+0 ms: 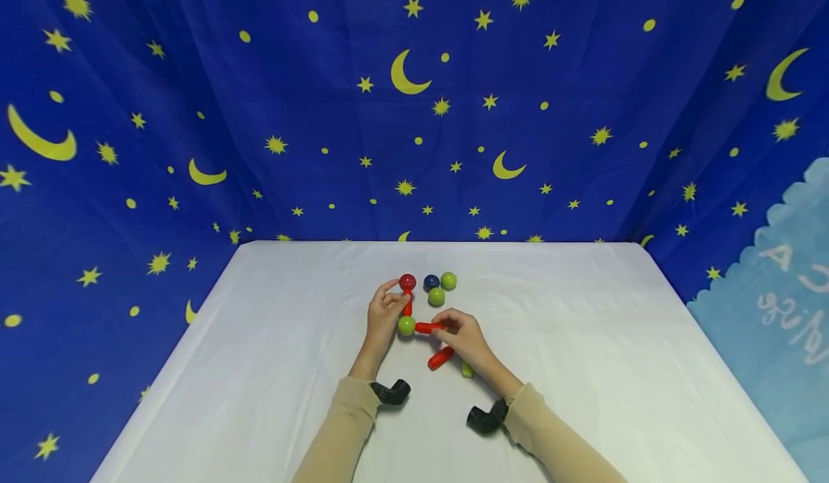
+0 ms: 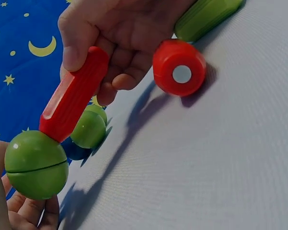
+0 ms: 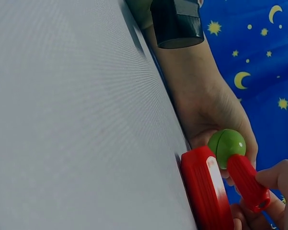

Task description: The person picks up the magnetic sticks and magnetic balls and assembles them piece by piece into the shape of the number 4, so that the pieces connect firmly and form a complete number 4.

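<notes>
My left hand (image 1: 383,317) holds a red stick (image 1: 407,304) with a red ball (image 1: 407,282) at its far end and a green ball (image 1: 406,326) at its near end. From the green ball (image 2: 36,164) a second red stick (image 2: 74,95) points right, and the thumb and fingers of my right hand (image 1: 468,339) pinch its free end. In the right wrist view that pinched stick (image 3: 248,183) touches the green ball (image 3: 227,147). A loose red stick (image 1: 441,358) lies on the table below my right hand.
Behind the hands a dark blue ball (image 1: 431,282) and two green balls (image 1: 437,296) sit close together on the white table (image 1: 259,368). A green stick (image 1: 467,370) lies partly under my right wrist. A blue star-patterned cloth (image 1: 350,123) stands behind.
</notes>
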`<state>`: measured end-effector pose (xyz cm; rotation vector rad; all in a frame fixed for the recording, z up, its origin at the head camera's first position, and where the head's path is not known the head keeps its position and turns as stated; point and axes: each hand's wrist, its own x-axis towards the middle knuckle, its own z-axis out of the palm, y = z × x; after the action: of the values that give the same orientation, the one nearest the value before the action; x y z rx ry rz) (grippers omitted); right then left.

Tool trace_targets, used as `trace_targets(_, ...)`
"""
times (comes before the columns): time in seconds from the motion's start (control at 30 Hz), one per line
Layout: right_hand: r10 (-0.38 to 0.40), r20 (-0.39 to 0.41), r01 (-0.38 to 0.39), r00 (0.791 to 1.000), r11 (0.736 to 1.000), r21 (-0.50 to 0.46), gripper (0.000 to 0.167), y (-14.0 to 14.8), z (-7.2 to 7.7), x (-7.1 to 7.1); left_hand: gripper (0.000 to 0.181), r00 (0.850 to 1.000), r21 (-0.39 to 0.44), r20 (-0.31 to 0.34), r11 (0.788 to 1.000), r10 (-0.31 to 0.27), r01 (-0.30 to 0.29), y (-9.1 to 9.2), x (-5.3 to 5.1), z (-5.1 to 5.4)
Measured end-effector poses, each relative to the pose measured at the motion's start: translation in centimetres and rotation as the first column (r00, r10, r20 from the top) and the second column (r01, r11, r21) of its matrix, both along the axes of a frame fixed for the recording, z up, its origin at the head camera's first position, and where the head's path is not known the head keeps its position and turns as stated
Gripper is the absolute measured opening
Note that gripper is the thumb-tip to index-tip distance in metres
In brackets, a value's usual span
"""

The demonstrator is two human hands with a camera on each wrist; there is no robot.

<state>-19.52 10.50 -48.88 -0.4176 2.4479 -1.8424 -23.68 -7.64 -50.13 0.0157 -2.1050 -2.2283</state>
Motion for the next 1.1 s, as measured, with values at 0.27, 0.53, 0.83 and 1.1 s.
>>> trace_targets(0.27,-0.003,-0.043,0.005,0.999,1.0,0.03,0.016,-0.1,0.1,0.3,0.043,0.999,-0.056,-0.039,0.998,0.006,-0.008,0.3,0.3,-0.2)
trace_targets(0.53,0.01,-0.083,-0.006,0.997,0.999,0.042,0.017,-0.2,-0.1,0.3,0.043,0.99,-0.247,-0.128,0.965,0.055,-0.086,0.5,-0.5,-2.1)
trace_targets(0.83,0.03,-0.104,-0.022,0.994,0.997,0.074,0.02,-0.2,-0.3,0.6,0.048,0.984,-0.341,-0.176,0.936,0.022,-0.082,0.6,-0.8,-3.4)
trace_targets(1.1,0.037,-0.087,-0.032,0.996,0.998,0.057,0.021,-0.3,0.2,0.4,0.048,0.984,-0.399,-0.177,0.912,0.023,-0.093,0.6,-1.1,-3.4)
